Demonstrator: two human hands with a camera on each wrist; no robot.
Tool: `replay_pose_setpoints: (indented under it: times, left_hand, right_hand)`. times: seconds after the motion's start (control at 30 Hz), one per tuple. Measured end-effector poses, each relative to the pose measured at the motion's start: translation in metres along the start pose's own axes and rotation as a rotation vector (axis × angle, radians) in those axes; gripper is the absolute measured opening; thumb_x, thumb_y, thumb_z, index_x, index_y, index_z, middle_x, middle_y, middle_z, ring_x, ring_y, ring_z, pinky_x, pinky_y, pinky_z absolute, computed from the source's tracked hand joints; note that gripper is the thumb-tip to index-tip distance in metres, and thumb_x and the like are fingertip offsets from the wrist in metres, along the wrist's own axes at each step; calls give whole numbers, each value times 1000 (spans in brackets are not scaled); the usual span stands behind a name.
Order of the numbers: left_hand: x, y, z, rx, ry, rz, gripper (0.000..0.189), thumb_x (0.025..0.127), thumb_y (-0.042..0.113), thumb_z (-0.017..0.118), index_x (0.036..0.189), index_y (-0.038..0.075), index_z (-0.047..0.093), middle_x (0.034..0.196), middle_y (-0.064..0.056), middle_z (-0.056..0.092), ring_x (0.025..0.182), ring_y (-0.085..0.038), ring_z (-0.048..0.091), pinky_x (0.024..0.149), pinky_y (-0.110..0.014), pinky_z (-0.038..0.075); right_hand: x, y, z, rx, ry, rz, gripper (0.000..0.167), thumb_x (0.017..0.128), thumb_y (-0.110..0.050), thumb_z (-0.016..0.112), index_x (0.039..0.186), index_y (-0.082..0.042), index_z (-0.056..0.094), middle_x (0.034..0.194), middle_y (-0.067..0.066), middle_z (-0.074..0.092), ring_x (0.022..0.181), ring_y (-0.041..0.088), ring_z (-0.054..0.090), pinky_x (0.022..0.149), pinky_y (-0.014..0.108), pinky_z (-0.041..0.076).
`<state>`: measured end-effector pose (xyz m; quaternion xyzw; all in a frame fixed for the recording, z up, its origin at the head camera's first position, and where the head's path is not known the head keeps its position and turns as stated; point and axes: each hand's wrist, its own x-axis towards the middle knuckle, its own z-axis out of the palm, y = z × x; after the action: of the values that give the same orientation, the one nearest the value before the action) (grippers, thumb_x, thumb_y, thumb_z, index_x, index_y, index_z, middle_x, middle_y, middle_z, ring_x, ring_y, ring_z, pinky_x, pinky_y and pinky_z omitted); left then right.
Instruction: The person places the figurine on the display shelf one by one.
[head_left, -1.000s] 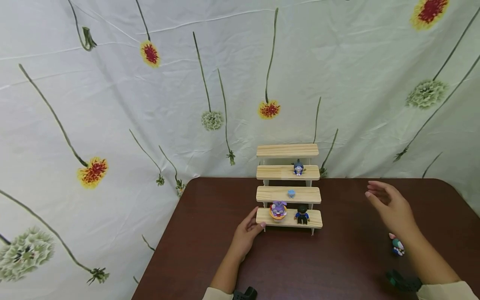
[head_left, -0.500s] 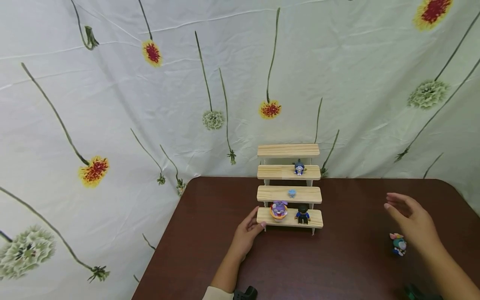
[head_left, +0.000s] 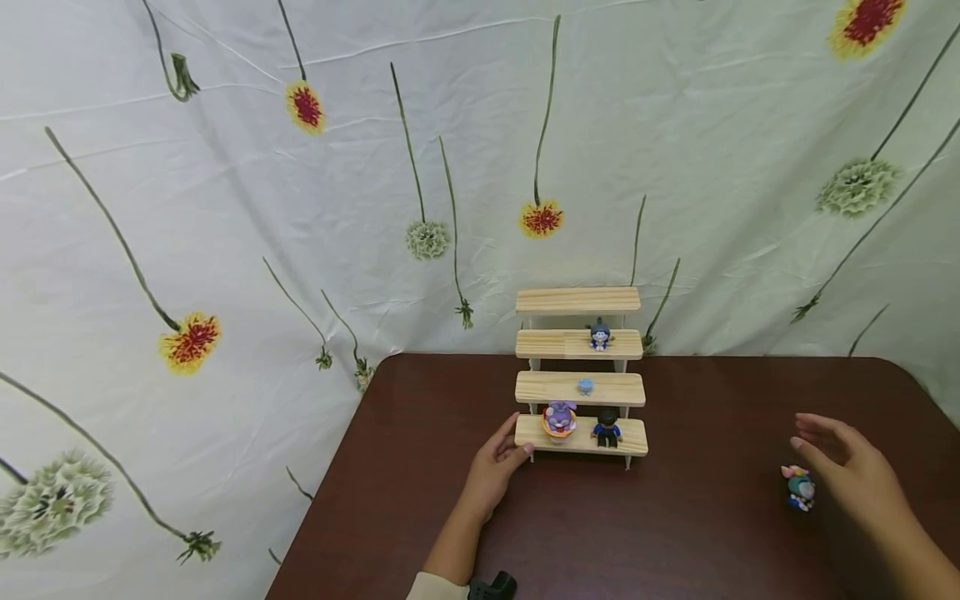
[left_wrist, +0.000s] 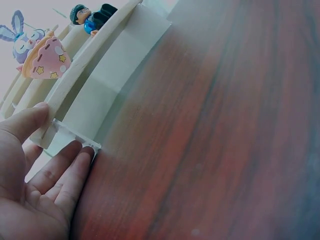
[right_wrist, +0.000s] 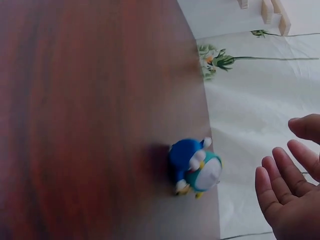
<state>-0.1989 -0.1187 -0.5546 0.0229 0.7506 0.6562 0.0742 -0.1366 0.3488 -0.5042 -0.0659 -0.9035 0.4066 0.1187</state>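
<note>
A tiered wooden display shelf (head_left: 580, 388) stands on the table. My left hand (head_left: 491, 471) grips the left end of its bottom step, thumb on the front edge (left_wrist: 32, 120) and fingers against the clear leg (left_wrist: 75, 134). That step bears a purple rabbit figurine (head_left: 558, 417) with a pink star-patterned base and a dark-haired toy figure (head_left: 606, 429) in blue and black. Off to the right, my right hand (head_left: 855, 467) holds nothing, its fingers loosely bent, just beside a small blue and teal figurine (right_wrist: 192, 162) on the table.
A tiny light-blue figurine (head_left: 585, 386) sits on the second step, and a dark-blue one (head_left: 599, 335) on the third. The top step (head_left: 577, 300) is bare wood. Behind the brown table (head_left: 645, 533) hangs a white cloth (head_left: 337, 192) printed with flowers.
My right hand has moved right and toward me, past the shelf, down beside the blue and teal figurine. The left hand keeps its grip on the shelf.
</note>
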Motion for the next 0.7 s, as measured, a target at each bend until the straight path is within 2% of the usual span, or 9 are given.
replay_pose_setpoints:
  times: [0.1,0.17,0.23,0.27,0.33,0.4,0.5,0.57,0.7]
  left_hand:
    - [0,-1,0,-2,-1,1,72,95,33,72,157,21,39,134,-14,67,110,-17,67,100,-32,52]
    - [1,-1,0,-4,1,3,72,95,33,72,157,21,39,134,-14,67,110,-17,67,100,-32,52]
    - [1,-2,0,-8,1,4,72,95,32,72,157,20,38,133,-14,67,110,-17,67,100,-32,52]
    - [1,-2,0,-10,2,3,72,95,32,72,157,21,39,134,-14,67,110,-17,67,100,-32,52]
    - [1,-2,0,-13,1,3,72,95,32,72,157,21,39,134,-14,67,110,-17,67,100,-31,52]
    - [1,-2,0,-14,0,1,71,95,33,72,157,22,39,134,-14,66,111,-17,67,100,-31,52]
    - [1,-3,0,-15,-3,-1,70,95,33,72,157,24,40,135,-14,66,111,-17,67,100,-31,52]
    - [1,-3,0,-12,-2,-1,70,95,33,72,156,25,40,134,-14,66,110,-17,67,100,-32,52]
    - [2,-4,0,-5,1,0,70,94,34,72,156,25,40,133,-14,67,110,-17,67,101,-33,52]
  right_hand:
    - [-5,6,-2,-19,-18,15,56,100,-37,65,139,0,54,100,-48,40,87,-32,35,63,10,36]
    - [-7,10,-3,-41,-39,28,55,100,-37,64,139,1,55,106,-36,54,85,-32,36,63,11,36]
    - [-9,13,-5,-66,-76,41,55,101,-37,63,140,1,54,116,-11,67,82,-31,37,65,15,41]
    - [-10,15,-6,-77,-96,48,55,101,-36,62,140,2,53,121,2,69,82,-30,38,64,17,43]
    - [-11,18,-7,-98,-136,49,55,102,-35,61,141,3,52,130,30,60,83,-18,54,68,27,50]
    - [-14,21,-7,-112,-172,62,57,103,-38,60,142,3,50,135,37,54,83,-14,55,70,40,54]
    - [-17,26,-6,-111,-204,84,61,102,-42,58,143,3,49,138,38,51,84,-16,53,74,52,52]
    - [-20,29,-5,-102,-210,106,62,102,-44,58,143,2,49,140,36,51,82,-28,37,77,52,50]
    - [-23,32,-3,-79,-220,134,65,101,-47,58,144,1,48,142,36,50,81,-31,32,83,57,44]
